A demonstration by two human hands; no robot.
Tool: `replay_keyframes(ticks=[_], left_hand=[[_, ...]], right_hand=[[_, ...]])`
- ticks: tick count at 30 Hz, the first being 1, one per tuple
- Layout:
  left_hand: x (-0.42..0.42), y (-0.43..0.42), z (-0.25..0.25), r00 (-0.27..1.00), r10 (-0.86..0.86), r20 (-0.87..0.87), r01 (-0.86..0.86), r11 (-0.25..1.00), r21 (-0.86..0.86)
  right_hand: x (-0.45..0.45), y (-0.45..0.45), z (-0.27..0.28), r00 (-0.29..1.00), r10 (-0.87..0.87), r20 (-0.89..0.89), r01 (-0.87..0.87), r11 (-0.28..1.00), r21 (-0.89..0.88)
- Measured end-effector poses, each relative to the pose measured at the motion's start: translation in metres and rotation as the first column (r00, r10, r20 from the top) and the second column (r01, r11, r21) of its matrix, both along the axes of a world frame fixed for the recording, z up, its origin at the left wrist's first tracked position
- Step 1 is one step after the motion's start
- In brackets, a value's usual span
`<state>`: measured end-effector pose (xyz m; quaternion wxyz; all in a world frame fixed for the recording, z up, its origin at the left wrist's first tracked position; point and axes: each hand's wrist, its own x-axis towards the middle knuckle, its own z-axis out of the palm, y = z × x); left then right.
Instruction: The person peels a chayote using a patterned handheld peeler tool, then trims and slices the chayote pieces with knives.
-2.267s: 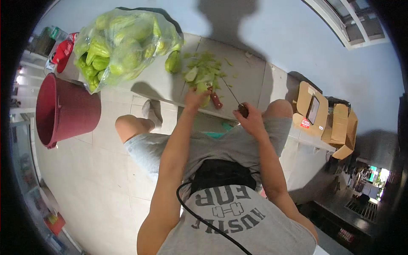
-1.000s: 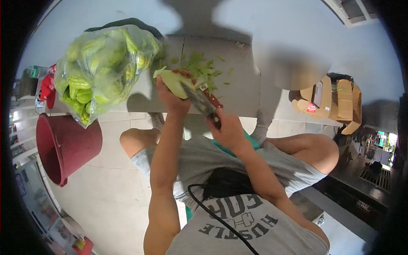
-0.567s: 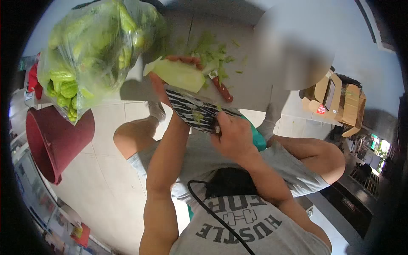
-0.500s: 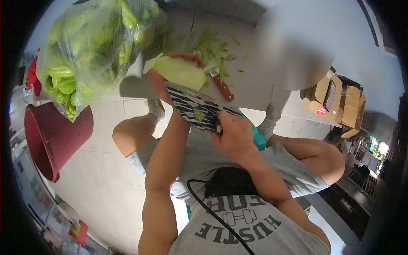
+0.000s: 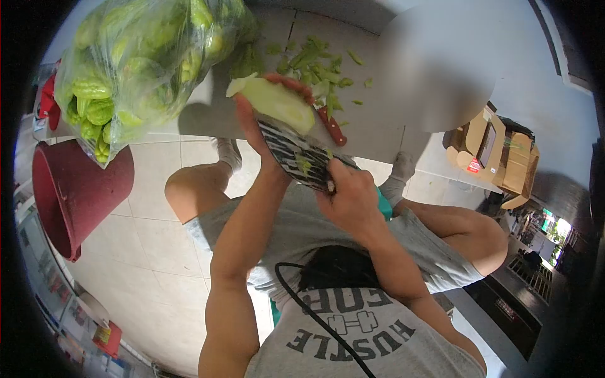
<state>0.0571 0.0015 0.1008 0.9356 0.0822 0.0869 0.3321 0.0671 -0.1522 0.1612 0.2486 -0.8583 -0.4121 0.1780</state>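
Observation:
My left hand (image 5: 253, 126) is wrapped around a pale, peeled chayote (image 5: 283, 108), its fingers curled over the far side. Closed around the handle of a broad knife (image 5: 287, 148), my right hand (image 5: 353, 195) keeps the blade close against the chayote's near side. The blade has black-and-white stripes, and bits of green peel cling to it. A small knife with a red-brown handle (image 5: 334, 129) lies just beyond, its blade partly hidden. Green peelings (image 5: 321, 66) are scattered on the grey surface behind it.
A clear plastic bag of green chayotes (image 5: 145, 69) stands at upper left. Below it, a dark red bucket (image 5: 88, 195) is tilted on the tiled floor. Open cardboard boxes (image 5: 495, 151) sit at right. A blurred pale round shape fills the upper right.
Both hands, with the chayote and the broad knife, appear slightly further right in view. The whole view has shifted a little; the grip of each hand looks the same.

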Motion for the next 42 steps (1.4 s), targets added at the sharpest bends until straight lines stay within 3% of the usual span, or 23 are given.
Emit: replay_keyframes(ticks=[3,7,10,13,15,19,21,25,27,30,31,32,33,34,36,37,39,42], left_hand=[[-0.002,-0.007,-0.005,0.998,-0.063,-0.020,0.061,0.992,-0.114],[-0.001,-0.005,-0.007,0.998,-0.065,0.003,0.065,0.990,-0.127],[-0.001,-0.008,-0.006,0.995,0.022,-0.098,-0.020,0.999,0.026],[0.001,-0.007,-0.009,0.999,0.031,-0.039,-0.033,0.998,-0.052],[-0.001,-0.007,-0.004,0.996,-0.082,-0.046,0.073,0.982,-0.172],[-0.001,-0.010,-0.001,0.994,-0.057,-0.094,0.043,0.987,-0.152],[0.000,-0.012,-0.004,0.981,-0.048,-0.186,0.015,0.985,-0.172],[0.001,-0.010,-0.014,0.990,-0.066,-0.125,0.035,0.970,-0.240],[0.004,-0.012,-0.013,0.971,-0.063,-0.232,0.011,0.976,-0.219],[0.006,-0.009,-0.028,0.985,-0.033,-0.169,-0.002,0.980,-0.201],[0.012,-0.001,-0.051,0.963,0.003,-0.271,-0.040,0.991,-0.131],[0.011,0.006,-0.045,0.965,0.011,-0.261,-0.046,0.991,-0.127],[0.009,0.013,-0.032,0.973,-0.067,-0.223,0.037,0.990,-0.139],[0.008,0.020,-0.019,0.973,-0.144,-0.182,0.119,0.983,-0.143],[0.000,0.025,0.005,0.971,-0.206,-0.123,0.189,0.972,-0.137],[-0.003,0.025,0.010,0.956,-0.280,-0.084,0.274,0.958,-0.081],[-0.010,0.019,0.013,0.931,-0.362,-0.048,0.361,0.932,-0.026],[-0.015,0.010,0.007,0.858,-0.504,0.101,0.507,0.862,-0.006]], right_hand=[[0.002,0.005,-0.008,0.998,-0.020,0.059,0.018,0.999,0.027],[0.003,0.008,-0.015,0.998,-0.023,0.051,0.023,1.000,0.014],[0.003,0.008,-0.016,0.997,-0.016,0.071,0.013,0.999,0.049],[0.001,0.010,-0.014,0.997,-0.032,0.075,0.031,0.999,0.013],[0.000,0.009,-0.016,0.995,-0.043,0.087,0.043,0.999,0.005],[-0.002,0.009,-0.013,0.994,-0.043,0.099,0.044,0.999,-0.011],[-0.003,0.011,-0.007,0.997,-0.077,-0.018,0.074,0.988,-0.135],[-0.008,0.010,-0.010,0.996,-0.088,0.008,0.088,0.995,-0.040],[-0.008,0.010,-0.005,0.995,-0.102,-0.008,0.101,0.991,-0.085],[-0.011,0.005,0.006,0.997,-0.074,-0.008,0.073,0.992,-0.104],[-0.013,0.004,0.013,0.998,-0.062,0.004,0.062,0.994,-0.094],[-0.018,0.001,0.024,0.990,-0.098,-0.103,0.094,0.994,-0.049],[-0.022,-0.002,0.031,0.969,-0.128,-0.210,0.130,0.991,-0.006],[-0.020,-0.011,0.031,0.973,-0.119,-0.198,0.122,0.993,0.005],[-0.006,-0.034,0.028,0.744,-0.273,-0.610,0.311,0.949,-0.046],[0.001,-0.040,0.029,0.748,-0.266,-0.608,0.307,0.951,-0.039],[0.010,-0.049,0.034,0.376,-0.173,-0.910,0.497,0.867,0.040],[0.010,-0.054,0.040,0.302,-0.147,-0.942,0.558,0.828,0.050]])
